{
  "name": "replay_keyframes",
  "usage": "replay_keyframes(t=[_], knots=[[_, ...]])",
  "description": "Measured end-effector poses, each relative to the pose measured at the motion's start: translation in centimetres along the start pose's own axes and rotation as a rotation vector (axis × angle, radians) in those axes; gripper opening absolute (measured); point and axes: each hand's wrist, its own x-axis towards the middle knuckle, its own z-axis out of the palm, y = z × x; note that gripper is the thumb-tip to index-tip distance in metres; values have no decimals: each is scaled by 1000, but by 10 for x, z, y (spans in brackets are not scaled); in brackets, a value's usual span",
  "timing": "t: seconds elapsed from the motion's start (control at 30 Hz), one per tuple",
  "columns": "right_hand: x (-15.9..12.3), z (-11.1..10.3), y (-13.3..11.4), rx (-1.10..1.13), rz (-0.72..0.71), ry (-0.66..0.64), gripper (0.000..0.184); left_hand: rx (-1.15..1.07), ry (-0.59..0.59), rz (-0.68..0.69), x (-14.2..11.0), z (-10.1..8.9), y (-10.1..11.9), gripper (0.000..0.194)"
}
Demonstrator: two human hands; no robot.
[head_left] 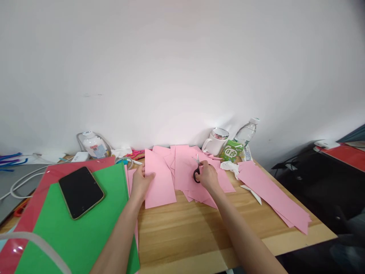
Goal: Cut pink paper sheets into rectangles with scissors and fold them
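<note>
My left hand (140, 182) pinches the left edge of a pink paper sheet (160, 180) that lies flat on the wooden table (182, 228). My right hand (207, 176) is closed round the black handles of a pair of scissors (196, 168), blades pointing up and away, resting over a pile of pink paper pieces (186, 167). More long pink strips (273, 196) lie to the right.
A black phone (80, 191) lies on green card (76, 224) over red card (42, 190) at the left. A white mug (216, 140), a green carton (230, 151), a water bottle (245, 133) and crumpled tissue (229, 166) stand along the wall. A dark desk is at the right.
</note>
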Motion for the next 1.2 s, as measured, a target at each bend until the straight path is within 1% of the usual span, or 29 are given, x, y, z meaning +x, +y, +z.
replay_keyframes(t=[0.1,0.17,0.27,0.37,0.43,0.47,0.6,0.7,0.8,0.87,0.93,0.97,1.0,1.07,1.13,1.2], knots=[[-1,0,1,-17,13,-5,36,117,70,132,2,-1,-2,50],[-2,-2,2,-22,22,-13,37,187,125,232,1,0,0,47],[-3,-5,-1,-25,28,-22,39,254,159,357,-3,4,6,38],[-4,-7,-7,-35,26,-22,39,306,154,486,-7,8,10,35],[-4,-7,-12,-46,24,-28,40,298,120,520,-8,9,10,33],[-4,-6,-14,-48,24,-31,39,280,89,509,-8,9,8,31],[-2,-3,-16,2,21,-18,35,201,-99,401,-8,13,1,21],[-4,-7,-14,104,4,-6,31,128,-231,313,-9,18,-6,21],[-6,-23,-14,234,-76,-32,25,36,-256,238,-9,22,-7,31],[-7,-42,-16,319,-171,-80,23,-23,-237,211,-10,22,-3,43],[-7,-63,-19,371,-270,-141,20,-150,-237,160,-10,19,7,55],[-8,-73,-20,391,-341,-188,20,-309,-258,91,-10,17,12,57],[-8,-82,-21,414,-448,-231,20,-472,-292,13,-9,14,18,57],[-8,-97,-24,383,-584,-294,19,-672,-383,-174,-10,8,28,62],[-10,-107,-27,279,-653,-320,20,-744,-480,-326,-11,2,34,61],[-12,-111,-32,170,-682,-337,23,-746,-582,-429,-16,-2,36,58]])
